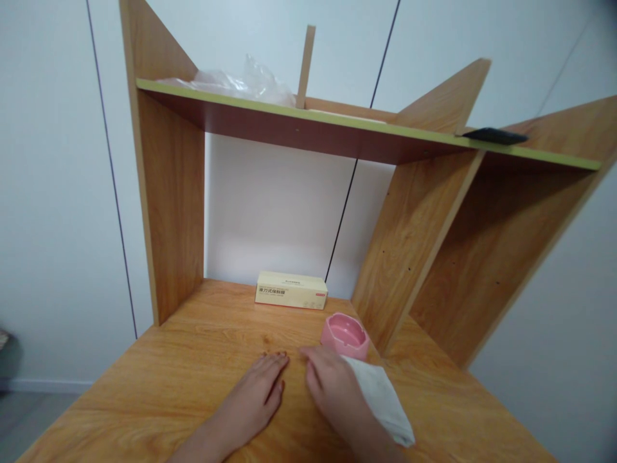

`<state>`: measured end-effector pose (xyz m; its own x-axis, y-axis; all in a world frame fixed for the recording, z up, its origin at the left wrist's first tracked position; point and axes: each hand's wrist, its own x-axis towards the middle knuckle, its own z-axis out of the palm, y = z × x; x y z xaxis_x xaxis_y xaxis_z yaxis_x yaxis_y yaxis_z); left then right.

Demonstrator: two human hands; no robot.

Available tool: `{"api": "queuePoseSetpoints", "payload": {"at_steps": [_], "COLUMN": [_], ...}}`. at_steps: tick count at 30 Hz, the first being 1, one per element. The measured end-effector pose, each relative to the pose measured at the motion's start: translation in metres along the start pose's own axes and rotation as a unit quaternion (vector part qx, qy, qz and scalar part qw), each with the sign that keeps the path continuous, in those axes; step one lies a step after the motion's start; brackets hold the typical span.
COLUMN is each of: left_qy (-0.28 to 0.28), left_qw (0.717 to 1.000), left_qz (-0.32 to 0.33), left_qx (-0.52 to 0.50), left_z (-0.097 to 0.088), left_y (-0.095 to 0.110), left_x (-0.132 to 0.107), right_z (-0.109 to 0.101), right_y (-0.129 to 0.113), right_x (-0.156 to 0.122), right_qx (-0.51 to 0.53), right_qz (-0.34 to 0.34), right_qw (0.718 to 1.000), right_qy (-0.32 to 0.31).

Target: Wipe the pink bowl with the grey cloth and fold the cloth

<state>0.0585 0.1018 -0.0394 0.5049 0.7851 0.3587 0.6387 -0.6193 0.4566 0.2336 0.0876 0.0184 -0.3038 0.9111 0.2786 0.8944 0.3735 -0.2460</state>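
My left hand (pixel 258 392) lies palm down on the wooden desk (pixel 202 360), fingers stretched forward and holding nothing. My right hand (pixel 332 382) rests to its right, fingers extended toward the left, with nothing visible in it. Just beyond the right hand sits a pink ashtray (pixel 344 334) with notches in its rim. A folded whitish cloth (pixel 385 399) lies beside the right hand and forearm, partly hidden by them. Farther back, a long cream-coloured cling film box (pixel 292 290) with printed characters lies near the wall.
Wooden side panels (pixel 173 206) and an upright divider (pixel 414 238) frame the back of the desk. Overhead runs a shelf (pixel 347 132) with a green edge. It carries a clear plastic bag (pixel 241 83) and a flat dark object (pixel 496 136).
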Motion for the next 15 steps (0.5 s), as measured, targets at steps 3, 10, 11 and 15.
{"api": "queuePoseSetpoints", "payload": {"at_steps": [3,10,11,15], "left_qy": [0.006,-0.112,-0.126,-0.155], "left_qw": [0.999,0.987,0.984,0.974], "left_qz": [0.034,0.089,0.101,0.131], "left_qx": [-0.008,0.074,0.082,0.103], "left_z": [-0.014,-0.015,-0.013,-0.011], "left_y": [0.018,0.054,0.057,0.061], "left_x": [0.002,-0.008,-0.010,-0.011], "right_z": [-0.033,-0.042,-0.039,-0.036], "right_y": [0.036,0.097,0.101,0.106], "right_x": [0.012,0.034,0.036,0.045], "right_qx": [-0.088,-0.139,-0.128,-0.072], "right_qz": [0.157,0.330,0.331,0.326], "right_qw": [0.980,0.932,0.933,0.936], "right_qy": [0.083,-0.056,-0.067,-0.114]}}
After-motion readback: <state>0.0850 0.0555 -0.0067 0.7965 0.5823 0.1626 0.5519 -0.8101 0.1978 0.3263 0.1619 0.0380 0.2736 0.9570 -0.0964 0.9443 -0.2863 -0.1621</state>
